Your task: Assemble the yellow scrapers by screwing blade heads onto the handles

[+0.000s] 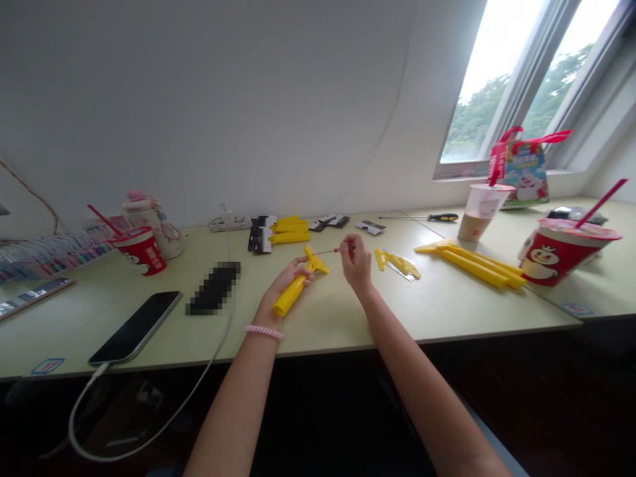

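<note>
My left hand [287,278] is wrapped round a yellow scraper [290,297], its wide head tilted up and away from me. A slim screwdriver [325,251] is gripped in my right hand [356,262]. Its thin shaft points left and its tip is at the scraper's head; whether it sits in a screw is too small to tell. Just right of that hand lie yellow plastic head parts [397,262] with clear strips. Further right, several yellow handles [477,265] rest side by side.
Yellow scrapers [291,233] and black packets [260,238] lie at the back. A second screwdriver [442,217] is near the wall. Drinks stand right, a red cup [561,255] and a clear cup [479,215]; another red cup [142,252] stands left. A phone [136,328] trails a white cable.
</note>
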A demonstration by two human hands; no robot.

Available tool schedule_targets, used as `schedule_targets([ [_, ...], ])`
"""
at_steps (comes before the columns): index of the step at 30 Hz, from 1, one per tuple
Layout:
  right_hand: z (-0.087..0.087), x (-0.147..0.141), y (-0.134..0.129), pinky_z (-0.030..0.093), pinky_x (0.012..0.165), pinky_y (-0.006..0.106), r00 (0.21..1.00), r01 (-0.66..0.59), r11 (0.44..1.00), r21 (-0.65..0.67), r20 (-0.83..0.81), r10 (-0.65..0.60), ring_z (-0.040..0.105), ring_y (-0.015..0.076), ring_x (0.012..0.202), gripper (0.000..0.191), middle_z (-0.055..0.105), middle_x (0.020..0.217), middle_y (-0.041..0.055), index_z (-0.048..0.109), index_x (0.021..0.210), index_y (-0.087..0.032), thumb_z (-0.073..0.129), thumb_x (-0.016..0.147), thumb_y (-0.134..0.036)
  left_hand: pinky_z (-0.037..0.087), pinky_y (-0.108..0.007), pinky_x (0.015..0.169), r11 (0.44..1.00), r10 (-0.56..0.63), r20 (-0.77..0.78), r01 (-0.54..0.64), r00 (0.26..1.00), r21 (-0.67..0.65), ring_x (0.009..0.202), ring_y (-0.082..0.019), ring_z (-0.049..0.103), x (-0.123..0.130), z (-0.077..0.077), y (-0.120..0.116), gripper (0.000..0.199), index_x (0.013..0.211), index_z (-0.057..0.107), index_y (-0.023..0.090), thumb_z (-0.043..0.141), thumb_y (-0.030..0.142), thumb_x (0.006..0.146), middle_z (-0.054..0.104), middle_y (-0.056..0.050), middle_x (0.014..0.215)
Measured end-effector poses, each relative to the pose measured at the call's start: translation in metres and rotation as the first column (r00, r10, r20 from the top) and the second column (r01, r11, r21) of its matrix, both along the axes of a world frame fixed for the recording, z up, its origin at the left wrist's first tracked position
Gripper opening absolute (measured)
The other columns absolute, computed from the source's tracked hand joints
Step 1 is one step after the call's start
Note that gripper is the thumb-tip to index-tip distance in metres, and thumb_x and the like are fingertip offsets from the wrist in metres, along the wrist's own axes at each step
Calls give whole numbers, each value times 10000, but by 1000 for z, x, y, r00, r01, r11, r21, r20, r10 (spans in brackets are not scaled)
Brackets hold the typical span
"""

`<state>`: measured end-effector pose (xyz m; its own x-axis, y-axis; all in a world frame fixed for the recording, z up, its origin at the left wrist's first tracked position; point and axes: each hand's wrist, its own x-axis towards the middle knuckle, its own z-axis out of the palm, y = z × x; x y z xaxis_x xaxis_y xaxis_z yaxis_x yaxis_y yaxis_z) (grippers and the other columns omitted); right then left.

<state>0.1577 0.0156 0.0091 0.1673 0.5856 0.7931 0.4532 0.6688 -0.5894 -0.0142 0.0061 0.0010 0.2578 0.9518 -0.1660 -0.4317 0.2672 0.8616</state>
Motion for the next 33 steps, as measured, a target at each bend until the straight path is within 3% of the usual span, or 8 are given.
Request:
schedule_targets([
  [17,-1,1,0,318,510,205,1000,-26,998,-64,12,27,430,91,473,95,525,612,-36,468,823,-200,382,812,-240,355,-152,419,995,-47,-39,50,998,84,513,-74,511,-3,-6,2,523,1083,377,183,519,-27,625,545,-55,783],
  [24,-1,0,0,309,491,193,999,-31,996,-83,41,34,430,84,448,95,512,544,-52,470,819,-199,397,818,-259,341,-149,407,998,-26,-43,28,999,54,503,-71,501,-4,-3,1,525,1076,394,175,524,-28,610,544,-54,772],
  [33,-1,0,-1,381,567,224,999,-4,998,-59,50,7,541,116,590,119,592,732,3,453,884,-201,390,820,-280,344,-156,401,996,-45,-61,50,997,80,509,-82,516,-5,-5,1,533,1093,370,161,510,-26,614,541,-46,765],
])
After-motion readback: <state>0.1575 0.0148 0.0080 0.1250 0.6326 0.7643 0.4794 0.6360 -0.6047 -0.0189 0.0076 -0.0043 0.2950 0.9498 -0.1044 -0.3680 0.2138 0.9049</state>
